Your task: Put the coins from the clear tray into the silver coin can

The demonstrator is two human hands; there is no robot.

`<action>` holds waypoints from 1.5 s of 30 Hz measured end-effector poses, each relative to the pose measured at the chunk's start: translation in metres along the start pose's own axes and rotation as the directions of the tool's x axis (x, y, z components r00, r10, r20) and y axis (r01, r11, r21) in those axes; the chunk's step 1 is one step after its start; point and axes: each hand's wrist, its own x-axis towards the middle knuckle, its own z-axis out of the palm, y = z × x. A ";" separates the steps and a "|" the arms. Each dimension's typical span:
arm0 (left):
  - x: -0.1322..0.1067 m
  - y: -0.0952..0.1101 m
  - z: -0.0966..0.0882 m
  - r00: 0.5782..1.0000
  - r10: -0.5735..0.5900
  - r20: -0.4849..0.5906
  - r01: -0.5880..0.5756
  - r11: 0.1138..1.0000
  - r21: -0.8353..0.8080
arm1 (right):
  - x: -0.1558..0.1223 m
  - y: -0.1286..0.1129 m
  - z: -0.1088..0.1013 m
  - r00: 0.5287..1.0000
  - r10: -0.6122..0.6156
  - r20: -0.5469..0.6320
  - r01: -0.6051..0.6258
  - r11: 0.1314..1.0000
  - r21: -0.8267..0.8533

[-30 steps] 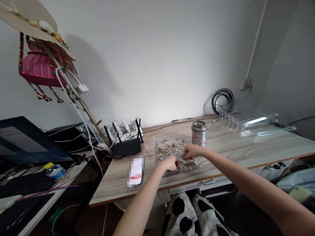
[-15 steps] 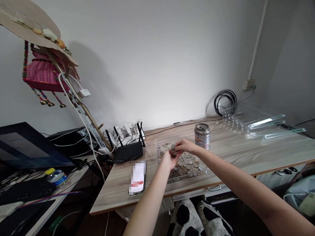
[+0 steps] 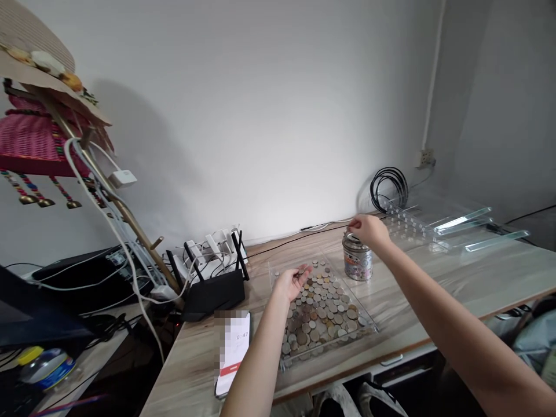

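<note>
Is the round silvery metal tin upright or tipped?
Upright: the tin stands base-down on the pale wood-grain desk, its sides vertical, the right hand at its top.

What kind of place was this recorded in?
Likely a room at home, set up as a workspace: a black boxy router sits on the pale wood-grain desk, and a pink woven bag hangs at left.

- Pale wall (image 3: 243,116) behind the wooden desk (image 3: 490,281), brightest above its back edge
- Wall socket (image 3: 424,157) above that edge, toward the right
- Gold-coloured stand (image 3: 136,234) past the back left corner
</note>
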 end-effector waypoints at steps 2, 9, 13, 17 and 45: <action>0.004 0.006 0.001 0.999 -0.004 0.050 0.002 0.999 0.039 | 0.014 0.014 -0.008 0.996 0.078 0.038 -0.070 0.984 -0.166; 0.015 0.008 -0.012 0.993 0.115 -0.024 -0.108 0.978 0.177 | 0.021 0.020 0.002 0.981 0.142 0.131 -0.097 0.949 -0.300; 0.014 0.001 -0.015 0.985 0.167 -0.037 -0.150 0.949 0.277 | 0.002 0.001 0.008 0.999 0.033 0.013 -0.026 0.945 -0.327; 0.010 -0.004 -0.013 0.990 0.140 0.013 -0.138 0.951 0.277 | -0.033 -0.039 0.040 0.959 -0.205 0.194 0.213 0.977 -0.019; 0.007 -0.004 -0.015 0.996 0.070 0.050 -0.078 0.977 0.199 | 0.011 0.016 -0.002 0.992 0.076 0.104 -0.036 0.938 -0.346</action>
